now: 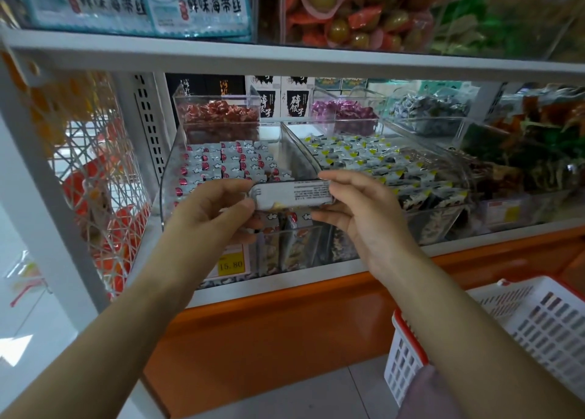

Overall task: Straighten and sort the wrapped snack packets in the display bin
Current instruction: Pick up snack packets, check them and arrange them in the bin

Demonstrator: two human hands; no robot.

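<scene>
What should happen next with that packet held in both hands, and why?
Probably flip the held packet face up and lay it into the clear bin's near rows. The left hand and right hand pinch its ends with printed back showing, while the rowed packets show cloud-and-red fronts.

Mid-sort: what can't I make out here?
Head view:
Print on the held packet: too small to read.
Front rows of the display bin: hidden behind the left hand and right hand.
Price tag: left part covered by the left forearm.
White basket: cut off by the right edge.
</scene>
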